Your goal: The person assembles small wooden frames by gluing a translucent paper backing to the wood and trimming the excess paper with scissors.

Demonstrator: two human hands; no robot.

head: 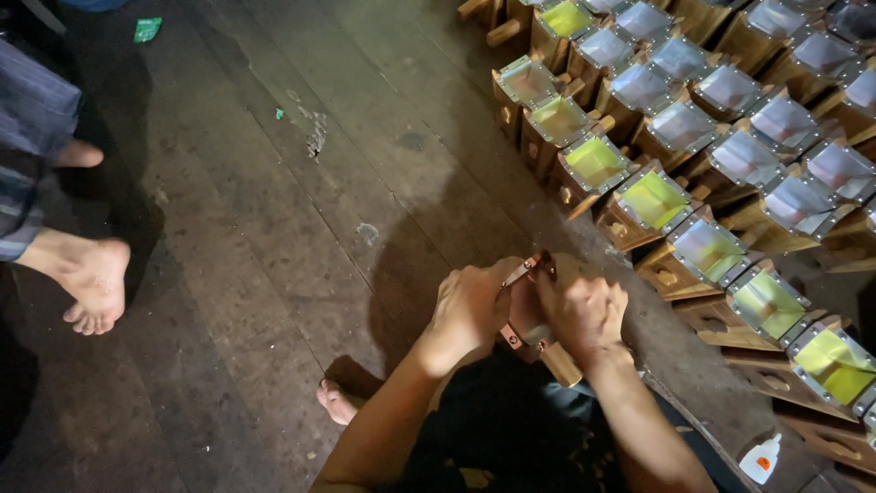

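A small wooden box with a metal frame [532,306] sits between my two hands, low in the middle of the head view. My left hand [470,310] grips its left side, fingers curled over the metal rim. On the right side my right hand [584,310] closes around it, with a wooden peg [559,363] sticking out below. The box's inside is hidden by my fingers. My bare foot [338,402] rests on the dark wooden floor [274,256] beneath my left forearm.
Rows of several finished wooden boxes with metal-framed yellow-green and pale windows [693,146] fill the upper right. A small white glue bottle [760,459] lies at the lower right. Another person's bare feet [91,283] stand at the left edge.
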